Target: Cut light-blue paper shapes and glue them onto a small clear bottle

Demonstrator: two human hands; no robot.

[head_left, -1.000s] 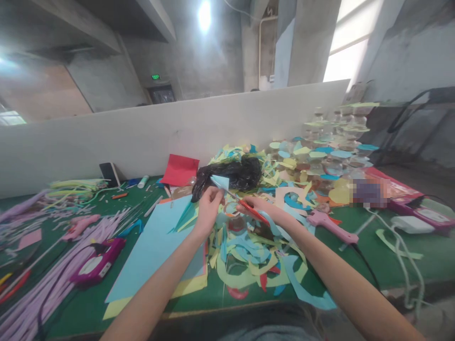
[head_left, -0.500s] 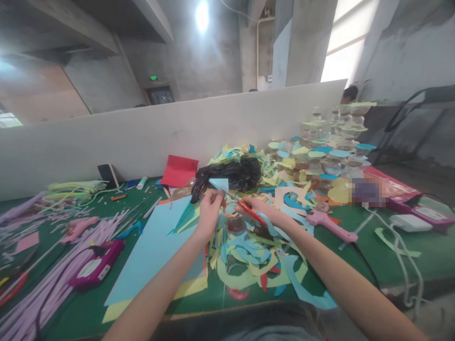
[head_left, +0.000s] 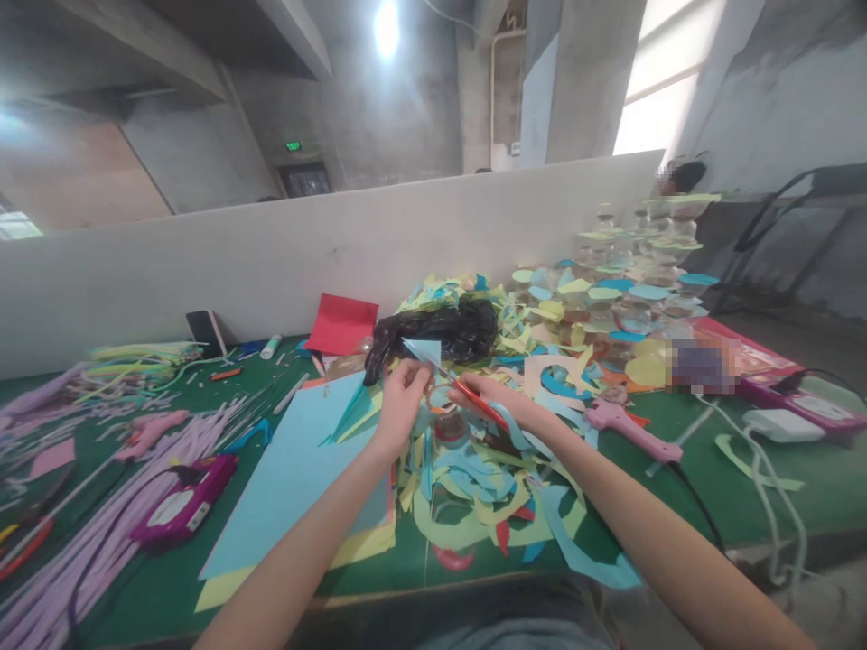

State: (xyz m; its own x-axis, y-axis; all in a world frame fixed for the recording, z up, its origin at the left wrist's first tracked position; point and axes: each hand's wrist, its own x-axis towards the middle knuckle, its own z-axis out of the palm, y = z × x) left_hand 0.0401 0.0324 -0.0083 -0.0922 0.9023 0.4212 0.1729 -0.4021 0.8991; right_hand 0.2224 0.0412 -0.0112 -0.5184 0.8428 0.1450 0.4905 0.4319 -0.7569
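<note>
My left hand (head_left: 405,394) pinches a small piece of light blue paper (head_left: 425,350), which stands up above the fingers. Red-handled scissors (head_left: 482,406) are gripped in my right hand (head_left: 499,397), their blades pointing left at the lower edge of that paper. Whether the blades are closed I cannot tell. Beneath both hands lies a heap of paper offcuts (head_left: 474,474), mostly blue and pale yellow-green curved strips. A stack of coloured paper sheets (head_left: 298,487), blue on top, rests under my left forearm.
Behind the hands lies a black plastic bag (head_left: 467,327). Bottles with paper discs (head_left: 637,293) stand stacked at the back right. A pink glue gun (head_left: 629,431) is right of my hand, with cables beyond. Purple strips (head_left: 135,524) and a phone (head_left: 207,334) are at left. A low white partition (head_left: 271,262) runs behind.
The blue paper has shifted and turned slightly in my left hand, and the scissors stay beside it. Beyond the partition at the right, a person's head has come into view.
</note>
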